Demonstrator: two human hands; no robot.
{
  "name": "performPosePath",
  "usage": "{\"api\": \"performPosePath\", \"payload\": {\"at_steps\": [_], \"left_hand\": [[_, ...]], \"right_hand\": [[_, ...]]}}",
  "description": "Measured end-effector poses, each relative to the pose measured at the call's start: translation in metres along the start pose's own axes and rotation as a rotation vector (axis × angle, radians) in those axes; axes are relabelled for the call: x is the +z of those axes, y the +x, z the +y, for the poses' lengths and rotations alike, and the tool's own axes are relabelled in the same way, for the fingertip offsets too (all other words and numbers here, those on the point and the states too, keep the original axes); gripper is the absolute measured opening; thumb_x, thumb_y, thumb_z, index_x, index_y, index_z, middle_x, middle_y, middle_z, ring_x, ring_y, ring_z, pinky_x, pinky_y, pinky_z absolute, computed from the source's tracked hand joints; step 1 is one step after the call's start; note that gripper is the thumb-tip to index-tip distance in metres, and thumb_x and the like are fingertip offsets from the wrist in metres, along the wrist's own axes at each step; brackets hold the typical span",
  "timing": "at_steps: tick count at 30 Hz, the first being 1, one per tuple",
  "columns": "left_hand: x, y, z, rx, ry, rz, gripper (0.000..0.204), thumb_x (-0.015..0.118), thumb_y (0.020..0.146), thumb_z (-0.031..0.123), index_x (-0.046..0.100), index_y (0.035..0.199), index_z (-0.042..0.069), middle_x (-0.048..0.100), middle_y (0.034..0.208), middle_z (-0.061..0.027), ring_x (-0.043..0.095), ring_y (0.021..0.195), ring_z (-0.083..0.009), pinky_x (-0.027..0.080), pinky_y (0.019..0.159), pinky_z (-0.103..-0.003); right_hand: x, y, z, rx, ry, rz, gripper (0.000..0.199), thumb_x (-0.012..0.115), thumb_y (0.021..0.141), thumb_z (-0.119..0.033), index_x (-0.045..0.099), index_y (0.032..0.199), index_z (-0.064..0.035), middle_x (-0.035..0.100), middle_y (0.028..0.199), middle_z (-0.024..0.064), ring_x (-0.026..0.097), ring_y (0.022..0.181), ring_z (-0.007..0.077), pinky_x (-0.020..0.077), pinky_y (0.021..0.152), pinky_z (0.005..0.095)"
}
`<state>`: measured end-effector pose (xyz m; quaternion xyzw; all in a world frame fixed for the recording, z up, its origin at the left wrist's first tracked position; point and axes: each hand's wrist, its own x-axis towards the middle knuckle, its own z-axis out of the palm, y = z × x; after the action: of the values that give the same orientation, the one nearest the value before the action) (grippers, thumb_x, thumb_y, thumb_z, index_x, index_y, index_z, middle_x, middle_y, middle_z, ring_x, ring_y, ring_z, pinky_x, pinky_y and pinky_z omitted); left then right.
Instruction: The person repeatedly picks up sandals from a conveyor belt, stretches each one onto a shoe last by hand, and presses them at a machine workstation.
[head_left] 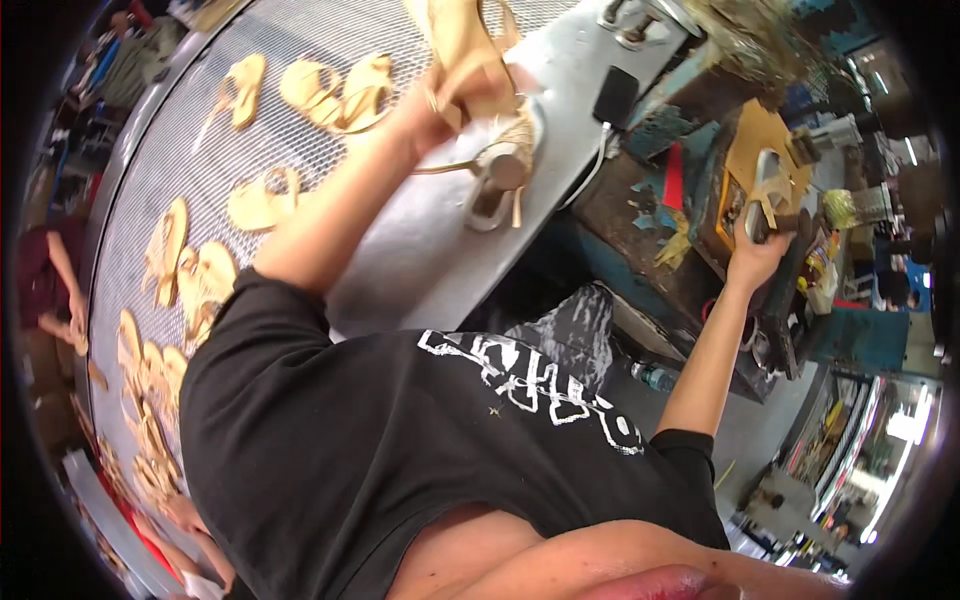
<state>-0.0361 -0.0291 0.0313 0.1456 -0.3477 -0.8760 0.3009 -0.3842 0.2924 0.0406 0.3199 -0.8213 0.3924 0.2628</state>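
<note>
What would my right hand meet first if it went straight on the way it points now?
Beyond the strappy sandal it holds, your right hand would probably meet the tan board first, though the depth between them is unclear.

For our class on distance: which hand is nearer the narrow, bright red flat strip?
Right. The right hand is right of the red strip and lower in view; the left hand is farther off, to its upper left.

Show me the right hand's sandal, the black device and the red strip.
Sandal (771, 192): head view, on its tan straps.
Black device (616, 97): head view, on its upper face.
Red strip (674, 176): head view, on its middle.
</note>
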Motion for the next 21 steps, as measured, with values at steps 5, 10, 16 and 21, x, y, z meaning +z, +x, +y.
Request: {"api": "performPosePath", "payload": {"at_steps": [5, 10, 16, 21], "left_hand": [[0.094, -0.142, -0.057, -0.303, -0.053, -0.345, 0.051, 0.055, 0.094, 0.031, 0.043, 0.133, 0.002, 0.058, 0.121, -0.0232, 0.061, 0.108, -0.0337, 0.054, 0.088, -0.042], [0.049, -0.059, -0.055, -0.162, -0.252, -0.447, 0.042, 0.043, 0.098, 0.024, 0.049, 0.129, -0.004, 0.059, 0.120, -0.0220, 0.063, 0.105, -0.0300, 0.054, 0.089, -0.042], [0.073, -0.054, -0.064, 0.324, 0.142, 0.057, 0.031, 0.049, 0.088, 0.016, 0.049, 0.117, 0.005, 0.060, 0.099, -0.0113, 0.061, 0.093, -0.0218, 0.053, 0.080, -0.038], [0.144, -0.125, -0.131, 0.024, 0.529, -0.215, 0.052, 0.058, 0.091, 0.016, 0.037, 0.136, 0.003, 0.054, 0.121, -0.0100, 0.055, 0.107, -0.0171, 0.044, 0.093, -0.034]], "right_hand": [[-0.006, -0.111, -0.111, 0.126, 0.670, -0.065, 0.054, 0.069, 0.079, -0.001, 0.045, 0.128, 0.0023, 0.050, 0.131, 0.0127, 0.053, 0.115, 0.0223, 0.0398, 0.102, 0.0375], [-0.045, -0.168, -0.204, 0.085, 1.000, -0.389, 0.054, 0.067, 0.070, 0.000, 0.042, 0.118, 0.0013, 0.047, 0.135, 0.0198, 0.048, 0.121, 0.0259, 0.0328, 0.105, 0.0378], [-0.091, -0.180, -0.184, -0.157, 0.972, -0.623, 0.048, 0.068, 0.064, 0.003, 0.044, 0.105, -0.0019, 0.052, 0.130, 0.0230, 0.042, 0.132, 0.0376, 0.0341, 0.107, 0.0436], [-0.107, -0.192, -0.169, 0.097, 0.714, -0.528, 0.063, 0.076, 0.063, 0.001, 0.044, 0.117, -0.0026, 0.046, 0.132, 0.0188, 0.045, 0.127, 0.0312, 0.0333, 0.106, 0.0375]]}}
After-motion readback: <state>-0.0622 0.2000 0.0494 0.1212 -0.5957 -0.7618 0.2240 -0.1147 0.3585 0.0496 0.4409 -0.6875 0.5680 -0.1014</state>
